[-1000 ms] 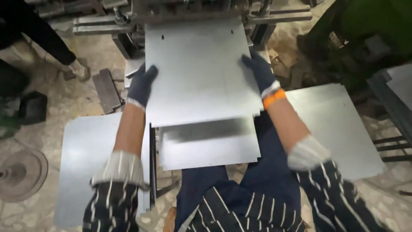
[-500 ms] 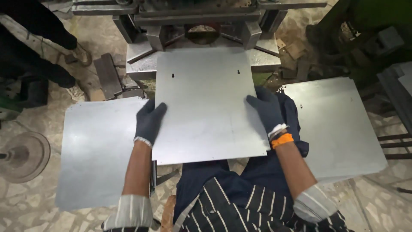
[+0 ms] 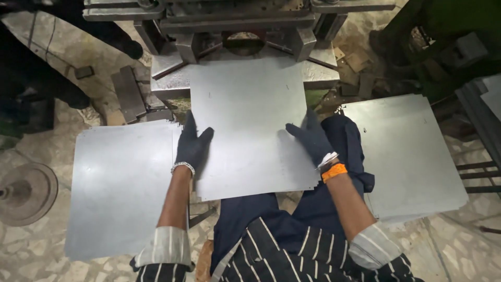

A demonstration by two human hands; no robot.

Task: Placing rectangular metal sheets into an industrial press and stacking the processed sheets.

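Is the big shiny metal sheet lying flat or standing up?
Lying flat. The metal sheet rests level in front of the press, with the left hand and right hand pressed on top.

Both gloved hands lie flat on a metal sheet (image 3: 248,125) whose far edge rests on the press bed (image 3: 172,83): left hand (image 3: 192,146) at its left edge, right hand (image 3: 311,138) at its right. Sheet stacks lie either side, the left stack (image 3: 120,183) and the right stack (image 3: 407,151).

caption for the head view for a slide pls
Gloved left hand and right hand rest on a metal sheet at a press, sheet stacks either side.
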